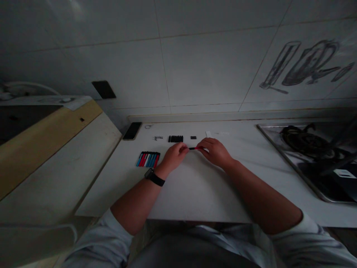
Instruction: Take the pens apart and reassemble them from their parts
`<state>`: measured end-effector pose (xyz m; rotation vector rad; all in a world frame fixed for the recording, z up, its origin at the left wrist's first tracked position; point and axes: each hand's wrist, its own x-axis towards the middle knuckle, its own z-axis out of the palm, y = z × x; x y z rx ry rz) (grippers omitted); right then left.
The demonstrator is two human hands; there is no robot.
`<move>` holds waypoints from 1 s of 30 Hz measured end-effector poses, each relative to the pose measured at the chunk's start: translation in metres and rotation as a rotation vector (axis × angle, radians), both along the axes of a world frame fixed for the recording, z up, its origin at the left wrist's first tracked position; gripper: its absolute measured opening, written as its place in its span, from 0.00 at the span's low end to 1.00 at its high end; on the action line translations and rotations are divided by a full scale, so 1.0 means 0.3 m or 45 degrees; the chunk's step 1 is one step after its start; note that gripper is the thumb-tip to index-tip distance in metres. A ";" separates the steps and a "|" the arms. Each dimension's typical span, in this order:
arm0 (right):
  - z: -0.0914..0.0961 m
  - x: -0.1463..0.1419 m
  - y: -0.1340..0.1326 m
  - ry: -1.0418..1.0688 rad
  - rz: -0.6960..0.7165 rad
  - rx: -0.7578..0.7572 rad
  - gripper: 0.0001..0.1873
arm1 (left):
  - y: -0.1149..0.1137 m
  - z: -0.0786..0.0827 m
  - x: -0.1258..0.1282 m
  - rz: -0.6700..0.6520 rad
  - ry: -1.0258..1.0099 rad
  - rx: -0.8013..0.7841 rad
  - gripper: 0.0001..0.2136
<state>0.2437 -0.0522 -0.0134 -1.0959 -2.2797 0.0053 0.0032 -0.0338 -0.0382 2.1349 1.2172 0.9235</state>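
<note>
Between both hands is a slim black-and-red pen (192, 148), held level just above the white counter. My left hand (176, 153) pinches its black end, and my right hand (212, 149) pinches its red end. Left of my left hand lies a row of short pens (148, 159) in blue, red and white with black tops. Just beyond my hands sit a row of black tubular pieces (175, 139), a small dark block (193, 137) and several tiny metal parts (158, 137). A white strip (208, 134) lies behind my right hand.
A phone (132, 131) rests at the counter's back left, with a thin ring (148, 127) beside it. To the right is a gas stove (292, 160). A large box-like unit (64, 149) borders the left side, and a tiled wall (206, 67) rises behind.
</note>
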 end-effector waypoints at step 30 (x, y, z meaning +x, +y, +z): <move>-0.006 0.006 0.007 0.031 0.019 -0.017 0.08 | 0.000 -0.004 0.004 -0.001 -0.058 -0.025 0.11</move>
